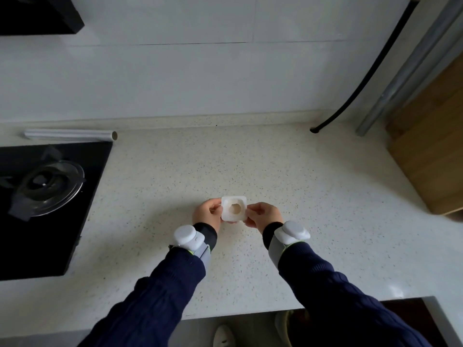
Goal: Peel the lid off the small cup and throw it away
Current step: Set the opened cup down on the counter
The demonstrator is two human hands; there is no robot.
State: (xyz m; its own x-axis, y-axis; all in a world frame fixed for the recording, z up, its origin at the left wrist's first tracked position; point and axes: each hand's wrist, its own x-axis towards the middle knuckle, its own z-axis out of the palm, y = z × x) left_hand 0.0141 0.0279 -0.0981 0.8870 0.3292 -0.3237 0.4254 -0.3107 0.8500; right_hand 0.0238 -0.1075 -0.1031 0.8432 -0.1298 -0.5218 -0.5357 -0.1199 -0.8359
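I have the cup [233,208] held up between both hands above the counter [250,159], its square white rim facing me. My left hand [207,215] pinches the cup's left edge, fingers closed on the rim. My right hand [261,215] is closed on the right edge of the cup, thumb and fingers meeting at the rim. I cannot tell whether it grips the lid itself or only the rim. The top of the cup looks pale with a round, brownish patch in the middle; whether the lid is on or partly lifted I cannot make out.

Both wrists carry white trackers on grey straps, the left tracker [186,235] just behind my left hand, the right tracker [292,232] just behind my right. Dark blue sleeves [325,284] run back from them toward me.

Well to the left of my left hand sits a black hob [82,196] with a burner [47,186]. Far off to the right of my right hand a wooden board [431,156] leans up, with a black hose [370,68] beyond it.
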